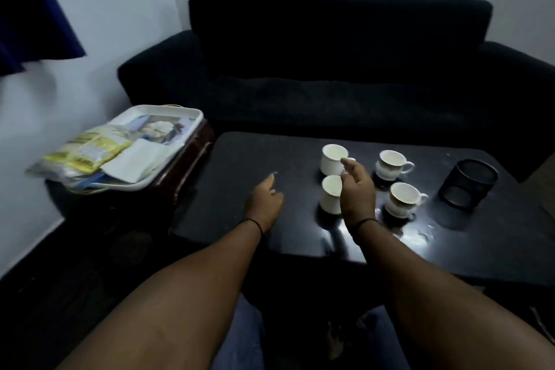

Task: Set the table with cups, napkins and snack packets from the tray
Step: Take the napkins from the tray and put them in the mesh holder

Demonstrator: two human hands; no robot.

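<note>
Several white cups stand on the black table (240, 237): a far left cup (332, 159), a near left cup (330, 194), a far right cup (390, 164) and a near right cup (404, 199). My right hand (357, 195) hovers just right of the near left cup, fingers apart, partly hiding it and holding nothing. My left hand (264, 204) floats over the table's left part, empty and loosely open. At the left, a white tray (192, 112) holds yellow snack packets (90, 152) and white napkins (135, 161).
A black mesh pen holder (467, 183) stands at the table's right. A dark sofa (345, 69) runs behind the table. The tray rests on a small dark wooden stand (192, 156) by the wall. A blue curtain (33, 9) hangs top left.
</note>
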